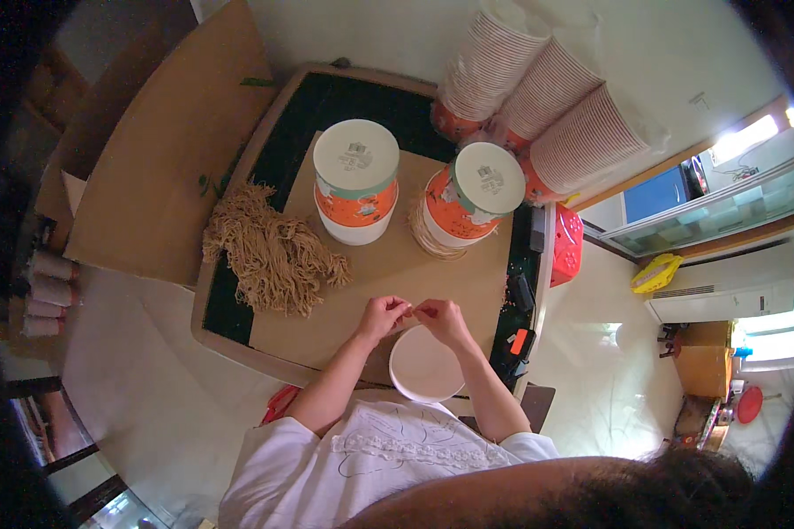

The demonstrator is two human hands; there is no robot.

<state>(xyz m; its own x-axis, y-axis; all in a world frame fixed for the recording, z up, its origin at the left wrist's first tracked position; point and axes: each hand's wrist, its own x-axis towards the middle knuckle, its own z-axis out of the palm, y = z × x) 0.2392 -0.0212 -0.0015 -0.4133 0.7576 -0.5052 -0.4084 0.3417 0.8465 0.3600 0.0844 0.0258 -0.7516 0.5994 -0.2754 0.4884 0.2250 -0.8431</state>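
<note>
Above the near part of the table, my left hand (pixel 385 316) and my right hand (pixel 441 320) meet at the fingertips. Both are closed in a pinch, and whatever lies between them is too small to make out. Just below my hands is a white paper bucket (pixel 426 365), its round white face toward me. A tangled heap of tan twine (pixel 269 247) spreads to the left. Two orange-and-green paper buckets stand upside down farther back: the left bucket (pixel 356 181) and the right bucket (pixel 474 198). Loops of tan twine (pixel 435 240) surround the base of the right one.
Tall wrapped stacks of paper buckets (pixel 582 141) lean at the back right. A large cardboard box (pixel 168 150) stands at the left. Small black tools (pixel 520 293) and an orange-and-black item (pixel 521 342) lie along the right table edge, near a red plastic stool (pixel 566 244).
</note>
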